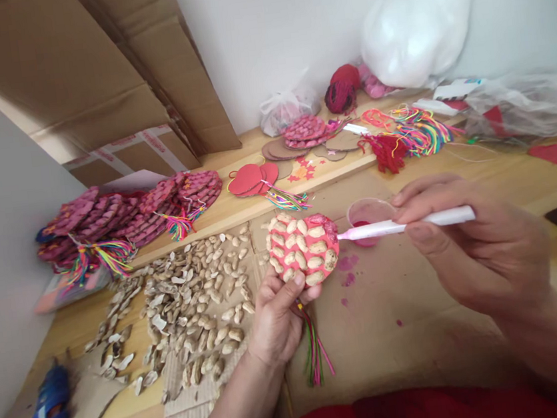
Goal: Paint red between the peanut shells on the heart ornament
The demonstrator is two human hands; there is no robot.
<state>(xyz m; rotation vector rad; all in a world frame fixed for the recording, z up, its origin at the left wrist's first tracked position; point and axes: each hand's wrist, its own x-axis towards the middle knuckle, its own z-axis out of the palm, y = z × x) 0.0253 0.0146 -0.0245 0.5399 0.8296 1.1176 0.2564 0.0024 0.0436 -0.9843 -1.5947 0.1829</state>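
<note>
My left hand grips a round red card disc covered with peanut shells, thumb on its lower edge; a multicoloured tassel hangs below it. My right hand pinches a white-handled paintbrush whose pink tip touches the disc's right edge, where the shells are painted pink. A small clear cup of pink paint stands just behind the brush on a sheet of cardboard spotted with pink.
Loose peanut shells cover the table to the left. Finished pink discs with tassels are stacked at far left, more discs and coloured threads at the back. A blue glue gun lies at lower left. Cardboard boxes lean on the wall.
</note>
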